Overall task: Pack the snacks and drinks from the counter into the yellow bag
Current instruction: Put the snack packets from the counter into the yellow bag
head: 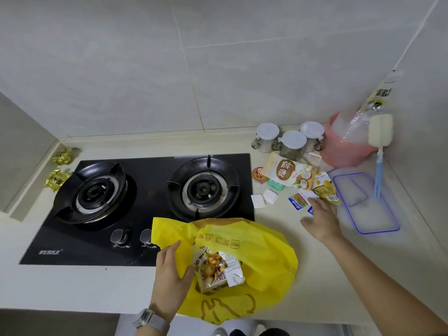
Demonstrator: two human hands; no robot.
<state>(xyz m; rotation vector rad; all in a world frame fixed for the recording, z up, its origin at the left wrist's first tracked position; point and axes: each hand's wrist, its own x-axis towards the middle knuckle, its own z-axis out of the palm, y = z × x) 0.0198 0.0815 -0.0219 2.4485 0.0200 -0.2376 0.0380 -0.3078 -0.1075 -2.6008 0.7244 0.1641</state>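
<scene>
— Where is the bag?
— The yellow bag (254,253) lies open at the counter's (72,284) front edge, beside the stove (145,202), a snack pack (213,267) inside. The left hand (169,275) pinches its rim.

— And the other hand?
— The right hand (321,221), fingers loosely spread, reaches over small packets (298,201) beside a yellow pouch (326,187); it holds nothing.

Stove (145,204) takes up the left-center of the counter (72,284), bag (254,258) sits right in front of it at bottom center with a snack pack (213,270) inside. Loose packets (288,172) are clustered right of the stove, three lidded jars (291,141) behind them, and a tray (366,202) at far right.
</scene>
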